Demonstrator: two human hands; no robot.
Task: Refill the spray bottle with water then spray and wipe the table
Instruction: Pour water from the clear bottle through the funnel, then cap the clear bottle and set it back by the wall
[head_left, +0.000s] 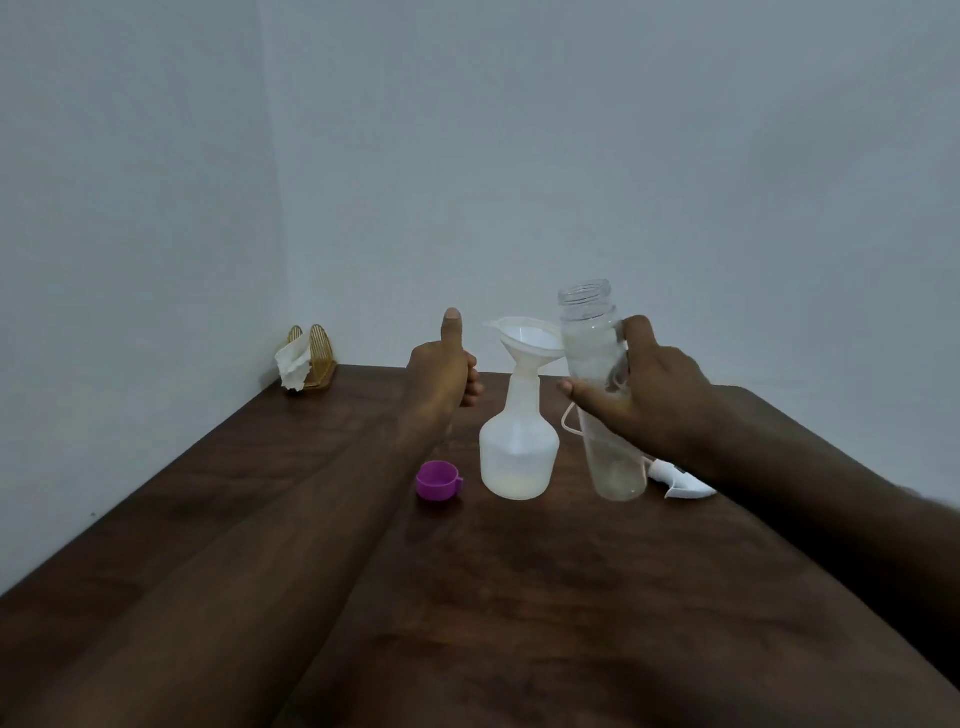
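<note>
Upright near the middle of the table (519, 597): spray bottle (519, 457), white and translucent, head off, with a funnel (530, 340) seated in its neck. Water level inside: hard to read through the cloudy wall.

Just right of the spray bottle, close beside the funnel's rim: clear bottle (597, 364), near upright, mouth up and uncapped, seemingly almost empty. Gripped around the middle by the right hand (649, 405), thumb across the side toward the spray bottle, a finger up along the opposite side. Base on the table or just above it: cannot tell.

Left of the spray bottle and slightly beyond it: left hand (447, 374), raised, fingers curled into the palm around nothing, thumb straight up. Apart from both funnel and spray bottle.

Left of the spray bottle's base, near but not touching: purple cap (439, 480), open side up on the table.

Right of the spray bottle, past the clear bottle and partly hidden under the right wrist: white spray head (685, 486), lying on its side. Between spray bottle and clear bottle: thin white tube (569, 421), looped.

Far left of the spray bottle, in the back corner against the wall (467, 156): gold holder (319, 358) with a crumpled tissue (291, 364).
</note>
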